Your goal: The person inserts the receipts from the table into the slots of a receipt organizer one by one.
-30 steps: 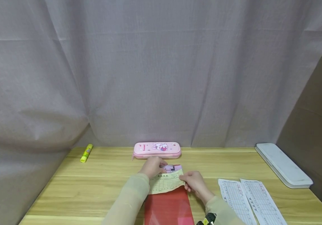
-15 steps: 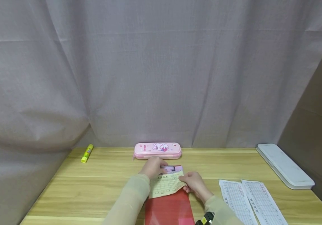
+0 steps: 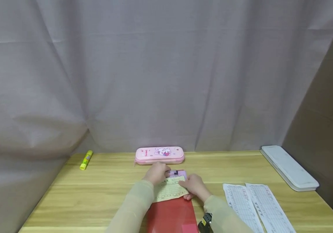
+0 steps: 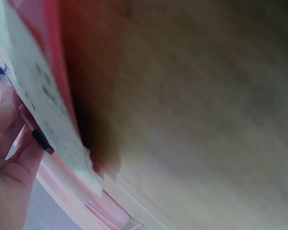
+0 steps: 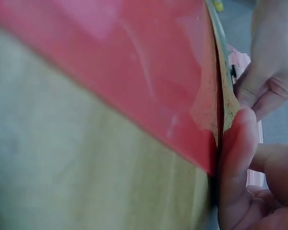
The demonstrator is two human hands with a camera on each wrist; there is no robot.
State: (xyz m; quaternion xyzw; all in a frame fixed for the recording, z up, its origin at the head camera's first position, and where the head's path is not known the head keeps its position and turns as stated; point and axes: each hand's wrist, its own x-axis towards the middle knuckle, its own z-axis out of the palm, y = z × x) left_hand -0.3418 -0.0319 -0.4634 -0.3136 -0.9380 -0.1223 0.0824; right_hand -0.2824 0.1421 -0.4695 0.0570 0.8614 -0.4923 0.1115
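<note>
A red board-like folder [image 3: 170,215] with a metal clip [image 3: 175,173] at its far end lies in front of the person. Over its upper part is a yellowish sheet of paper [image 3: 170,189] printed with a grid. My left hand [image 3: 157,173] pinches the clip at the far end; in the left wrist view, its fingers [image 4: 26,153] are at a black-tipped metal lever. At the sheet's right edge my right hand [image 3: 194,186] grips the paper, thumb on top. In the right wrist view the folder's edge rises off the table beside that hand [image 5: 249,177].
A pink pencil case [image 3: 159,155] stands just beyond the folder. Two white printed sheets [image 3: 242,207] lie to the right, with a white flat case [image 3: 290,168] behind them. A yellow glue stick [image 3: 86,160] lies at the far left. A grey curtain [image 3: 143,81] hangs behind.
The right hand has moved slightly left, its thumb further over the yellowish sheet. The left hand stays at the clip. The head view has shifted a little.
</note>
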